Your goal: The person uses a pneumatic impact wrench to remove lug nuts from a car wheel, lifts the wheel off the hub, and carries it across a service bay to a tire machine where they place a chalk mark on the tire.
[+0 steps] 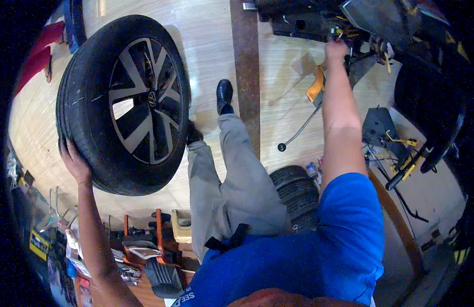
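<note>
A car wheel (pixel 124 105), a black tire on a grey and black alloy rim with a Volkswagen badge, stands on its tread at the left, slightly tilted. My left hand (pixel 76 165) lies against the tread, fingers spread flat on the rubber. At the upper right, my right arm is stretched far out, and my right hand (pixel 336 50) is at a dark machine (pixel 298 28) among small yellow and metal parts. Its fingers are too small and dark to tell what they hold. A thin metal rod with a black ball knob (pixel 282 147) reaches out beneath the arm, near an orange part (pixel 316 86).
Stacked tires (pixel 296 195) are beside my right leg. Behind me are a tool cart with orange posts (pixel 158 234) and a beige bin (pixel 181 227). A brown strip (pixel 246 76) crosses the floor. Cables and yellow-handled parts (pixel 409 165) lie right; a blue post (pixel 74 27) stands upper left.
</note>
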The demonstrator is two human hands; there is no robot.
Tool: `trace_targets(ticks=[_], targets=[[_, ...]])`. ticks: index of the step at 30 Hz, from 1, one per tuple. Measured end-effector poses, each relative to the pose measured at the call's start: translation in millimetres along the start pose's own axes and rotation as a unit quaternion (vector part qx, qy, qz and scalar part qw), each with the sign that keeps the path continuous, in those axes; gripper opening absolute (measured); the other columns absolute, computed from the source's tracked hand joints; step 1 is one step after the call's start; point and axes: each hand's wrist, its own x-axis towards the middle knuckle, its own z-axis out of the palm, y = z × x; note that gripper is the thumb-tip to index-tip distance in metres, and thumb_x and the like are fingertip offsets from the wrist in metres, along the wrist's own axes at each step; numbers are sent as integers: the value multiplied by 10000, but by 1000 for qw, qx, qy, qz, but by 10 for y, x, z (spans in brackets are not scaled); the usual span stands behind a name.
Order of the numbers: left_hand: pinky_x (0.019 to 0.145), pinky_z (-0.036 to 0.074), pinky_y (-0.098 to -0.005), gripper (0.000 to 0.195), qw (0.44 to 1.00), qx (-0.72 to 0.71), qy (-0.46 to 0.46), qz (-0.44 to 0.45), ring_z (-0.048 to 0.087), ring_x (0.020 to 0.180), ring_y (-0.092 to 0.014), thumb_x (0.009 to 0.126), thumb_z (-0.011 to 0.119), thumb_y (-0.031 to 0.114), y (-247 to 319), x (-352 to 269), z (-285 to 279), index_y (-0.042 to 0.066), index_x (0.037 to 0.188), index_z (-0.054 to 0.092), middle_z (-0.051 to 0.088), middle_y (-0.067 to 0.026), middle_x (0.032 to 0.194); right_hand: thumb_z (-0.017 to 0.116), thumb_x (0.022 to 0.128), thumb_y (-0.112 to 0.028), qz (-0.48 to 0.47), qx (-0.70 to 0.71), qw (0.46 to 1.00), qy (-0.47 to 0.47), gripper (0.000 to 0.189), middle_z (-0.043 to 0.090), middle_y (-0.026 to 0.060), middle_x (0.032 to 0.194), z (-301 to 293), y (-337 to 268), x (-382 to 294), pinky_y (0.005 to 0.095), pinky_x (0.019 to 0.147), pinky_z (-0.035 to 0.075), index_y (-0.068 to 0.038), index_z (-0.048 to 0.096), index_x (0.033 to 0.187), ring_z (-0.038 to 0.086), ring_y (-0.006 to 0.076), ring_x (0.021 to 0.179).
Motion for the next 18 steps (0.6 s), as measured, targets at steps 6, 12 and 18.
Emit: trace_targets(ticks=[6, 12, 18], targets=[[1074, 259, -364, 490, 993, 83, -2, 80, 384, 1264, -339, 964, 418, 310, -85, 0, -24, -62, 1282, 447, 424, -219, 1353, 477, 862, -491, -24, -94, 995, 1, 565, 650, 266, 873, -1, -399, -85, 486, 732, 501, 46, 627, 951, 627, 429, 793], [1049, 290, -369, 514, 999, 21, 27, 12, 426, 1215, -350, 961, 411, 340, 329, 86, -9, -77, 1254, 472, 472, -237, 1294, 510, 873, -190, -94, 65, 890, -441, 280, 633, 202, 1033, 401, -1343, -2668, 416, 832, 475, 0, 619, 1048, 594, 341, 972], [1024, 319, -371, 517, 999, 20, 16, 35, 446, 1197, -358, 957, 409, 355, 196, 202, -19, -66, 1244, 490, 496, -243, 1272, 616, 798, -279, -230, 161, 600, -749, 323, 656, 197, 916, 572, -2284, -4521, 429, 765, 498, -51, 652, 1025, 636, 343, 852]])
